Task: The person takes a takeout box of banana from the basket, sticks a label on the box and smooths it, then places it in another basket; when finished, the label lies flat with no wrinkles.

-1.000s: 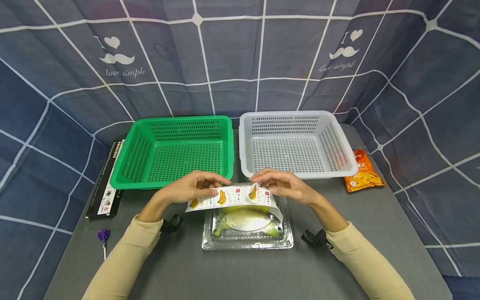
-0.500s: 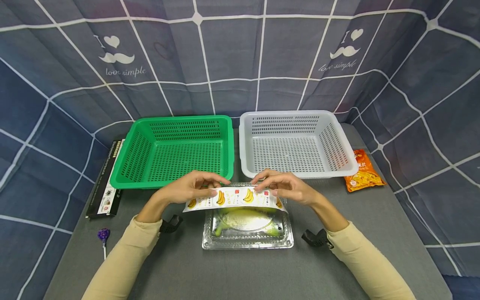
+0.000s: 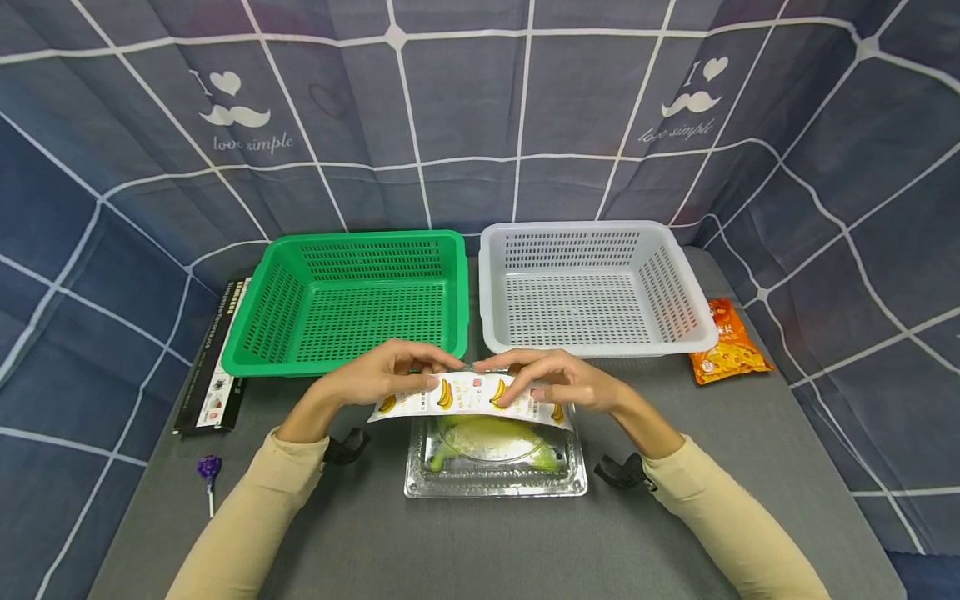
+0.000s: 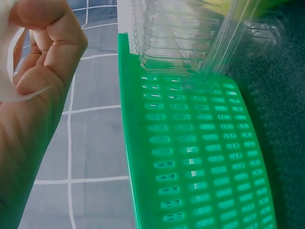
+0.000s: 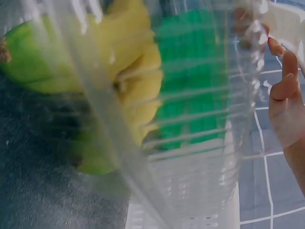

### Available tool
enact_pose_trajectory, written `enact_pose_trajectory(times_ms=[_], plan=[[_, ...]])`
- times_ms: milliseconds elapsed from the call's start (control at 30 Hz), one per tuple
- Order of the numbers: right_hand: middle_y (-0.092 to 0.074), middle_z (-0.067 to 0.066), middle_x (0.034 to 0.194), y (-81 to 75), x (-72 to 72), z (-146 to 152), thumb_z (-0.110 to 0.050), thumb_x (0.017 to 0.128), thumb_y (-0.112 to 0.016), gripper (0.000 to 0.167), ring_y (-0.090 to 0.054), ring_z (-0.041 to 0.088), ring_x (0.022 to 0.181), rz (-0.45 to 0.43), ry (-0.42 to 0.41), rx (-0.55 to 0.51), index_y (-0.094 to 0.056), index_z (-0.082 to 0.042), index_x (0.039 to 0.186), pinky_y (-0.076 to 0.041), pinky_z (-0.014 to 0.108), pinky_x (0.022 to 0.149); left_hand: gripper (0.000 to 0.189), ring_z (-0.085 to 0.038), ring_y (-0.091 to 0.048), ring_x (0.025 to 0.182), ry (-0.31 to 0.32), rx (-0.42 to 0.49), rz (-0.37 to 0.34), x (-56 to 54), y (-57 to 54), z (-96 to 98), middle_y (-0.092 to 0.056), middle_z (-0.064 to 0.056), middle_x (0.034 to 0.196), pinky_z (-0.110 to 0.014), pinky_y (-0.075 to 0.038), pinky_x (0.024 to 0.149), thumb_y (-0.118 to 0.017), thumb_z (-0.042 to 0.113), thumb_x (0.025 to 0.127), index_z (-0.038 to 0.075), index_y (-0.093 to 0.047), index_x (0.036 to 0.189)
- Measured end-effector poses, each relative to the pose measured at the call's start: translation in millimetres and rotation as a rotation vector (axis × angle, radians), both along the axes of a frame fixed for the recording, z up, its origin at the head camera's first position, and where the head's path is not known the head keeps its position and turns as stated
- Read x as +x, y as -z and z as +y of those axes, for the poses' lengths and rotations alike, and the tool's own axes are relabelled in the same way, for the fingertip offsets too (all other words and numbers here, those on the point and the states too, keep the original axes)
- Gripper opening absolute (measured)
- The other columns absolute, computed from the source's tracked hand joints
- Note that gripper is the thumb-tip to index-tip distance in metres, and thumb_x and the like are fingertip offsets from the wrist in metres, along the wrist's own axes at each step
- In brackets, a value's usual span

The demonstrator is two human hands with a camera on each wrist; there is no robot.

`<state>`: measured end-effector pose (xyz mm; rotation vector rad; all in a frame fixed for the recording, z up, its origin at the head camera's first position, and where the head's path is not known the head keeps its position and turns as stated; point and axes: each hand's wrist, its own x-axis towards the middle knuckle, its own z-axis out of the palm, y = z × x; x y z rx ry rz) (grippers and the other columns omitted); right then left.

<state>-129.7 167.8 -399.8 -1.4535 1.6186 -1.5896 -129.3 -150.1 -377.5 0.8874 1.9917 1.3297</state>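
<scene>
My left hand (image 3: 371, 377) pinches the left part of a white strip of stickers (image 3: 463, 400) printed with yellow bananas. Fingers of my right hand (image 3: 573, 385) are bent over the right part, with the index finger across one banana picture. Beneath the strip a clear plastic clamshell box (image 3: 495, 488) rests on the table, its back half hidden by strip and hands. Green-yellow bananas (image 5: 136, 76) show through its wall in the right wrist view. Up close in the left wrist view, the strip (image 4: 5, 71) curls at my left thumb.
Behind the box stand a green basket (image 3: 345, 367) at left and a white basket (image 3: 600, 348) at right. Outside them lie a long black box (image 3: 197, 375) and an orange snack bag (image 3: 723, 346). A purple lollipop (image 3: 208, 468) is near my left forearm.
My right hand has shifted left along the strip, its index finger now farther in over a banana picture. The strip's right end, bent up earlier, lies flatter. My left hand keeps its place.
</scene>
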Motion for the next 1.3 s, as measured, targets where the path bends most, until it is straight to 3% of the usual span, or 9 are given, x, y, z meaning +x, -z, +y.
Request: enact_pose_trajectory(times_ms=[67, 333, 433, 600, 933, 1033, 1133, 1200, 1300], plan=[[-0.044, 0.021, 0.149, -0.7, 0.2, -1, -0.005, 0.086, -0.044, 0.036, -0.037, 0.036, 0.14, -0.009, -0.004, -0.025, -0.072, -0.005, 0.109, -0.026, 0.064, 0.109, 0.033, -0.009, -0.037, 0.039, -0.001, 0.01, -0.005, -0.5, -0.1, -0.3, -0.069, -0.007, 0.098, -0.029, -0.038, 0.035, -0.055, 0.012, 0.1, 0.015, -0.061, 0.132], [-0.059, 0.017, 0.12, 0.0, 6.5, -8, 0.008, 0.09, -0.054, 0.023, -0.055, 0.027, 0.117, 0.024, 0.076, 0.007, -0.07, -0.004, 0.102, -0.048, 0.04, 0.097, 0.033, -0.007, -0.041, 0.042, 0.008, 0.065, -0.02, -0.9, -0.6, 1.0, -0.07, -0.011, 0.103, -0.026, -0.035, 0.035, -0.054, 0.01, 0.1, 0.01, -0.06, 0.133], [-0.059, 0.014, 0.113, 1.4, 8.2, -9, 0.009, 0.089, -0.055, 0.024, -0.055, 0.025, 0.11, 0.048, 0.118, 0.033, -0.069, -0.007, 0.102, -0.046, 0.04, 0.099, 0.033, -0.007, -0.046, 0.047, 0.007, 0.065, -0.028, -1.2, -0.1, 0.9, -0.069, -0.013, 0.106, -0.025, -0.034, 0.035, -0.054, 0.009, 0.1, 0.007, -0.059, 0.133], [-0.058, 0.012, 0.111, 1.8, 10.0, -7, 0.009, 0.088, -0.058, 0.021, -0.053, 0.023, 0.111, 0.023, 0.184, 0.067, -0.068, -0.01, 0.093, -0.043, 0.042, 0.103, 0.033, -0.008, -0.037, 0.04, 0.015, 0.028, -0.057, -0.4, 2.6, -2.5, -0.07, -0.014, 0.105, -0.025, -0.033, 0.036, -0.053, 0.01, 0.101, 0.007, -0.058, 0.134], [-0.061, 0.007, 0.102, -8.6, 8.5, 7, 0.013, 0.087, -0.056, 0.023, -0.056, 0.017, 0.105, 0.025, 0.257, 0.063, -0.071, -0.004, 0.091, -0.047, 0.031, 0.093, 0.033, -0.006, -0.042, 0.044, 0.061, 0.009, -0.076, 13.8, 13.0, -11.1, -0.069, -0.011, 0.108, -0.023, -0.035, 0.037, -0.053, 0.009, 0.101, 0.01, -0.059, 0.133], [-0.061, 0.009, 0.103, -11.0, 7.5, 11, 0.013, 0.089, -0.055, 0.023, -0.055, 0.018, 0.107, 0.021, 0.253, 0.031, -0.071, -0.002, 0.096, -0.045, 0.03, 0.095, 0.033, -0.003, -0.035, 0.042, 0.083, 0.009, -0.06, 27.0, 15.6, -16.7, -0.066, -0.004, 0.087, -0.021, -0.033, 0.037, -0.052, 0.009, 0.101, 0.009, -0.059, 0.133], [-0.06, 0.011, 0.104, -7.1, 5.9, 11, 0.009, 0.092, -0.056, 0.02, -0.056, 0.019, 0.103, -0.009, 0.195, 0.052, -0.07, -0.002, 0.102, -0.05, 0.029, 0.088, 0.032, 0.002, -0.031, 0.042, 0.095, 0.031, -0.066, 50.8, 20.1, -26.3, -0.049, 0.007, 0.067, -0.019, -0.034, 0.039, -0.051, 0.009, 0.101, 0.01, -0.06, 0.132], [-0.061, 0.011, 0.106, -1.3, 4.3, 8, 0.005, 0.094, -0.056, 0.02, -0.057, 0.018, 0.099, -0.04, 0.142, 0.109, -0.07, -0.004, 0.106, -0.052, 0.029, 0.083, 0.031, 0.005, -0.041, 0.051, 0.108, 0.081, -0.074, 69.8, 26.4, -31.6, -0.053, 0.004, 0.07, -0.019, -0.043, 0.047, -0.051, 0.007, 0.101, 0.009, -0.061, 0.13], [-0.062, 0.009, 0.11, 8.8, 1.5, 4, 0.001, 0.097, -0.055, 0.022, -0.058, 0.019, 0.093, -0.021, 0.073, 0.204, -0.069, -0.006, 0.112, -0.053, 0.029, 0.08, 0.031, 0.007, -0.045, 0.064, 0.125, 0.135, -0.072, 96.5, 41.1, -34.7, -0.066, -0.004, 0.091, -0.019, -0.047, 0.059, -0.05, 0.004, 0.101, 0.008, -0.063, 0.128]])
